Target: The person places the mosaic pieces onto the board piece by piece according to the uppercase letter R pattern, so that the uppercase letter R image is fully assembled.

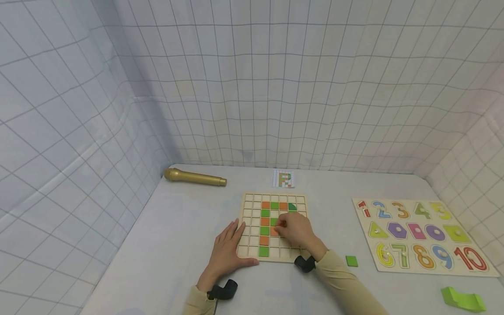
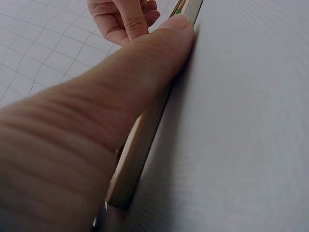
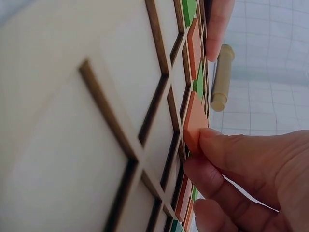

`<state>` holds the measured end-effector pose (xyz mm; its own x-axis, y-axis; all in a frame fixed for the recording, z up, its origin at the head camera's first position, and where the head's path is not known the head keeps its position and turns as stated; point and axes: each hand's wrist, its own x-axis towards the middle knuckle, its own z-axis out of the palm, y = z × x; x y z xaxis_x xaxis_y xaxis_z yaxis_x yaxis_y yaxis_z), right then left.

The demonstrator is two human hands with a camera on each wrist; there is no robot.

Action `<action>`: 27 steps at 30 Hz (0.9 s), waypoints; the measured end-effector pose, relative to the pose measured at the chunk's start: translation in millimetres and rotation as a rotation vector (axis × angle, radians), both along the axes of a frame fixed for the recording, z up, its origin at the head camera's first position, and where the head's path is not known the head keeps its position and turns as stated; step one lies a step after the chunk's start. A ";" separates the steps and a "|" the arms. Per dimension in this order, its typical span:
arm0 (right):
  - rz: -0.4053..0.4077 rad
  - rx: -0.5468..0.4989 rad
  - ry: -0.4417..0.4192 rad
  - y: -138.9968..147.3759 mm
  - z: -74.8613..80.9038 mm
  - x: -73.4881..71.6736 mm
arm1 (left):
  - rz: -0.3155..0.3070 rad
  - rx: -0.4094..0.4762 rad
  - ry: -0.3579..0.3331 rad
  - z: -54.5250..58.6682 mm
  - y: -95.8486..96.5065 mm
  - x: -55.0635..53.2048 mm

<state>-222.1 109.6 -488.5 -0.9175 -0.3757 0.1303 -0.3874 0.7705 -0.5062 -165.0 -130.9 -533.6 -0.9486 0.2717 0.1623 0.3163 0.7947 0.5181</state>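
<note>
A wooden grid board [image 1: 253,239] lies on the table, with green and orange square tiles in several cells and a dark green curved piece [image 1: 292,206] near its far right corner. My right hand [image 1: 298,229] pinches an orange square tile [image 3: 194,121] between thumb and fingertips at a cell near the middle of the board. Whether that tile sits fully flat in the cell I cannot tell. My left hand [image 1: 226,251] rests at the board's near left corner, fingers straight along the left side and the thumb along the front edge, touching the wood.
Behind the board lies a small printed pattern card [image 1: 283,179]. A gold microphone [image 1: 194,177] is at the back left. On the right are a loose green tile [image 1: 351,261], a number-and-shape puzzle board [image 1: 397,258] and a light green block [image 1: 463,299]. Grid-patterned cloth walls surround the table.
</note>
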 end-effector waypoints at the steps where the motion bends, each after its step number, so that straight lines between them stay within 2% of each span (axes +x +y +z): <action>1: 0.001 0.003 0.002 0.2 -0.1 0.2 | 0.000 0.000 0.000 0.1 0.2 0.0; 14: 0.041 0.009 -0.022 5.6 1.7 0.8 | -0.004 0.001 -0.010 0.9 0.3 0.1; 19: 0.067 -0.031 -0.037 10.4 4.2 3.2 | -0.003 0.003 -0.016 -0.1 0.4 0.1; 22: 0.068 -0.062 -0.015 14.5 4.5 5.0 | -0.002 -0.003 -0.017 0.4 0.4 -0.2; 27: 0.056 -0.118 0.070 23.1 4.3 8.3 | -0.003 -0.013 -0.013 2.1 0.0 -0.8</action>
<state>-213.8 132.7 -484.2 -0.8827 -0.4040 0.2399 -0.4656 0.6833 -0.5624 -165.8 -130.9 -531.5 -0.9498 0.2768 0.1462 0.3120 0.8007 0.5115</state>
